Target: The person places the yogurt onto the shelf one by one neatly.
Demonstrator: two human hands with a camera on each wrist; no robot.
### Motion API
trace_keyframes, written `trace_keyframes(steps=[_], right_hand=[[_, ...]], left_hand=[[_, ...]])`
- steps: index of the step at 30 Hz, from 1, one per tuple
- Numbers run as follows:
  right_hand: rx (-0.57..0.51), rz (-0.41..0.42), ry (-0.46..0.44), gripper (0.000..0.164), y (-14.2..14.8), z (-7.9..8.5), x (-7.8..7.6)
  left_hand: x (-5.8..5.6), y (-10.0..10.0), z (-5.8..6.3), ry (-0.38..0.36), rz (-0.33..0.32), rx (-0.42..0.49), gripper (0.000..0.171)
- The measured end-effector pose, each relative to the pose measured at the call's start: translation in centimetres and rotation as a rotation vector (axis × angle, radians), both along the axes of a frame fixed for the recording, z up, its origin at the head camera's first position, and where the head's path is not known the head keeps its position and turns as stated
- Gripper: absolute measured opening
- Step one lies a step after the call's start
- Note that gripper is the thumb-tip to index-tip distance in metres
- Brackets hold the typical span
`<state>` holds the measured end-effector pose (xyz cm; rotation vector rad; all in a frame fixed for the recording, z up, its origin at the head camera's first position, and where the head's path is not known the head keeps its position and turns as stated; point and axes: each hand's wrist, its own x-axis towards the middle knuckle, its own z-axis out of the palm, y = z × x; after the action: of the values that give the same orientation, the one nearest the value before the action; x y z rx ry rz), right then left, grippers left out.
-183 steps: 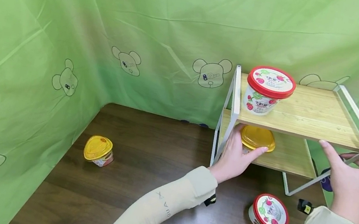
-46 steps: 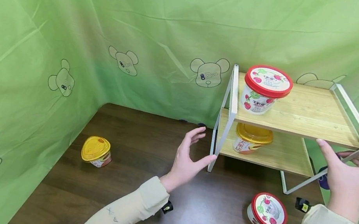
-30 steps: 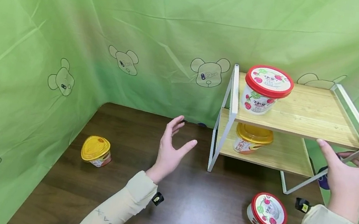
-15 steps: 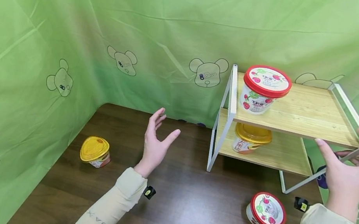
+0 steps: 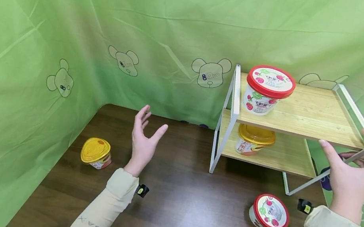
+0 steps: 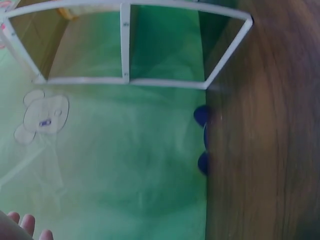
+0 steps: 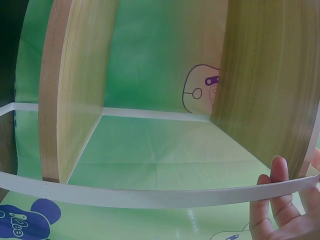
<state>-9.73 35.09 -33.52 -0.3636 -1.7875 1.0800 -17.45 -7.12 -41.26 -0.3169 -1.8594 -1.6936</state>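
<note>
My left hand (image 5: 142, 145) is held over the table with thumb and fingers spread and nothing between them. It is nearest a yellow-lidded fruit cup (image 5: 96, 152) on the table to its left. My right hand (image 5: 357, 179) grips the right front post of a two-tier shelf rack (image 5: 315, 115); in the right wrist view its fingers (image 7: 280, 170) curl over the white frame bar. On the top board, at the left, stands a red-lidded strawberry tub (image 5: 268, 91). Below it, a second yellow-lidded cup (image 5: 254, 141) sits on the lower board.
Another red-lidded strawberry tub (image 5: 270, 212) stands on the dark wooden table (image 5: 169, 191) in front of the rack. Green cloth (image 5: 164, 46) with printed bear heads hangs behind and along both sides. The rack's white left side frame (image 6: 125, 42) shows in the left wrist view.
My left hand has let go of the yellow-lidded cup on the lower board, come out of the rack and moved left over the table. My right hand has stayed at the post.
</note>
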Motion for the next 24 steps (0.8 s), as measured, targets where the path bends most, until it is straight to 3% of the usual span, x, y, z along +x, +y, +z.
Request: trace_keyframes(steps=[6,16,24], right_hand=[[-0.001,-0.003,-0.001,0.065,0.2,-0.2,-0.1],[-0.011,-0.003,0.002,0.066,0.4,-0.3,-0.2],[-0.014,0.0,0.001,0.065,0.3,-0.3,-0.2]], left_hand=[[0.3,-1.6,1.1,-0.029,0.066,0.02,0.069],[0.1,-4.5,1.3,-0.089,0.195,0.018,0.071],[0.1,-6.8,1.6,-0.146,0.296,0.067,0.072]])
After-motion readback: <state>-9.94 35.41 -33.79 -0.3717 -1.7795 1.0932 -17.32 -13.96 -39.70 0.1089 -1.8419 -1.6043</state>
